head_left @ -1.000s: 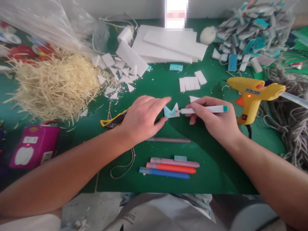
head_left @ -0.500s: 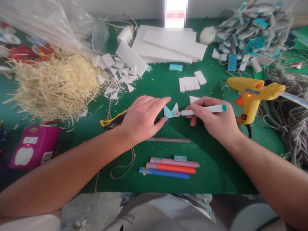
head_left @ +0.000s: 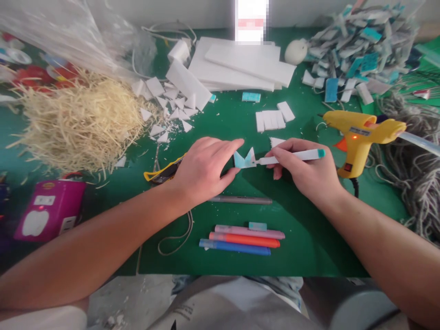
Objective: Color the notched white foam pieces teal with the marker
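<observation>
My left hand (head_left: 208, 167) steadies a small notched white piece (head_left: 245, 160) by its left edge, thumb at the lower corner and index finger stretched above it. Light blue colouring covers much of the piece, with a faint pink patch on the right point. Between the fingers of my right hand (head_left: 302, 165) is a white marker pen (head_left: 292, 157) with a teal end, its tip at the piece's right side. Under that hand a white scrap (head_left: 277, 142) partly shows. A yellow-handled cutter (head_left: 165, 172) lies partly hidden behind my left hand.
A grey pen (head_left: 244, 200) and pink, orange and blue markers (head_left: 244, 239) lie in front, with a teal cap (head_left: 257, 226). A yellow glue gun (head_left: 357, 137) stands right, its light lit. Straw (head_left: 82, 123), white scraps (head_left: 175, 101), foam sheets (head_left: 240, 64) and grey yarn (head_left: 409, 169) lie around.
</observation>
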Demonstrator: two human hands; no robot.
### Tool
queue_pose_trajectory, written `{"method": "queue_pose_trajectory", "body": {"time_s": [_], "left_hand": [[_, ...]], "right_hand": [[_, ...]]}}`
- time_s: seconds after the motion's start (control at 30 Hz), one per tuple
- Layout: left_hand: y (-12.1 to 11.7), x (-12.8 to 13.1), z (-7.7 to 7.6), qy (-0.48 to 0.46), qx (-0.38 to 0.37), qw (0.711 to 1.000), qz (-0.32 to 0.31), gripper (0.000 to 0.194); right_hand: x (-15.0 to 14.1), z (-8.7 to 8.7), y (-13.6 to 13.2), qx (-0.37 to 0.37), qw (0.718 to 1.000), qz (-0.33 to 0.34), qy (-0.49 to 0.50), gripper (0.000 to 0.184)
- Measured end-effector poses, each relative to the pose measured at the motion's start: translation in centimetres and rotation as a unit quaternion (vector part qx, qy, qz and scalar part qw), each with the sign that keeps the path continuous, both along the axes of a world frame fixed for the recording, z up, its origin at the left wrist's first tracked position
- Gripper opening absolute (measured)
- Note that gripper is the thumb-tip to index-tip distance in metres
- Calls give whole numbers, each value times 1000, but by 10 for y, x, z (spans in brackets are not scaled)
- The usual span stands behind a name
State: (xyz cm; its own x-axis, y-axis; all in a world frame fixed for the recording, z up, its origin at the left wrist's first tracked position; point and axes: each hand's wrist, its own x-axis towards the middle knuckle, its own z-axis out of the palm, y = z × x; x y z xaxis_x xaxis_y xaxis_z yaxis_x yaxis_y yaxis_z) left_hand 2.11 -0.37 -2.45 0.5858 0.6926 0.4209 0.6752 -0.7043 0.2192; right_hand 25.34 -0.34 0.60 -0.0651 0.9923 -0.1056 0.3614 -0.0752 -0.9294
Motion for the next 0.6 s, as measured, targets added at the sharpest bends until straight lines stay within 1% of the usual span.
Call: {"method": "queue_pose_trajectory", "body": {"time_s": [0.1, 0.13, 0.23, 0.27, 0.37, 0.4, 0.53, 0.6], "left_hand": [[0, 0, 0, 3, -7, 1000, 6, 36], [0, 0, 0, 4, -8, 1000, 7, 36], [0, -1, 0, 7, -12, 1000, 5, 36], [0, -1, 0, 8, -17, 1000, 6, 37], [0, -1, 0, 7, -35, 999, 14, 38], [0, 0, 0, 5, -37, 999, 15, 38], [0, 0, -1, 2, -27, 1000, 13, 37], [0, 0, -1, -1, -17, 1000, 9, 37]], "right_hand": [[0, -1, 1, 15, 1000, -19, 20, 8], [0, -1, 1, 13, 1000, -17, 21, 8], [0, -2, 1, -6, 1000, 6, 10, 17], [1, -2, 1, -5, 1000, 5, 9, 17], [0, -1, 0, 12, 1000, -15, 16, 9], [0, -1, 0, 14, 1000, -18, 15, 9], [-1, 1, 0, -7, 1000, -2, -3, 22], [0, 0, 1, -1, 1000, -10, 8, 17]]}}
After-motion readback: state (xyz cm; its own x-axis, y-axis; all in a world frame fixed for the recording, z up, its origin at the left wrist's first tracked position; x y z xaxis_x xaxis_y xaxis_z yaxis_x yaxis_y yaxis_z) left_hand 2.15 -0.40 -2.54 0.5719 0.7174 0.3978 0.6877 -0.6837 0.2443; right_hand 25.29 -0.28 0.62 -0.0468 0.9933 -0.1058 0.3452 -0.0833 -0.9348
